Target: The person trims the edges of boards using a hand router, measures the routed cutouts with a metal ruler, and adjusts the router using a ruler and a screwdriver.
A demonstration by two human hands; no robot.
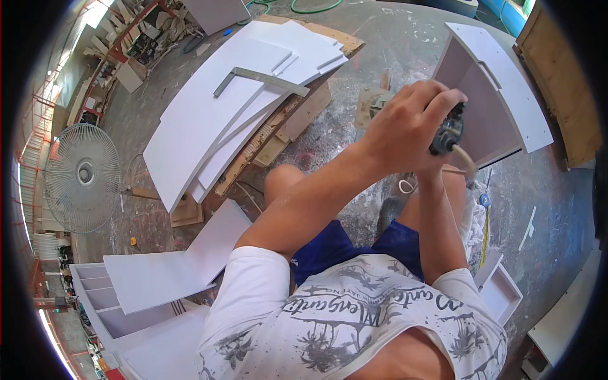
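My left hand is closed around a corded power tool with a black end, raised above my knees. A pale cord leaves that black end. On the tool's other side a tan plate and a greyish part show past my hand; its exact kind is mostly covered. My right hand is up against the tool from below, mostly behind my left hand, with its fingers hidden. Just beyond the tool, a white cabinet box with a curved front panel stands on the floor.
Left of my legs, white curved panels lie stacked on a wooden support, with a metal square on top. A fan stands far left. A tape measure and a small white frame lie at right.
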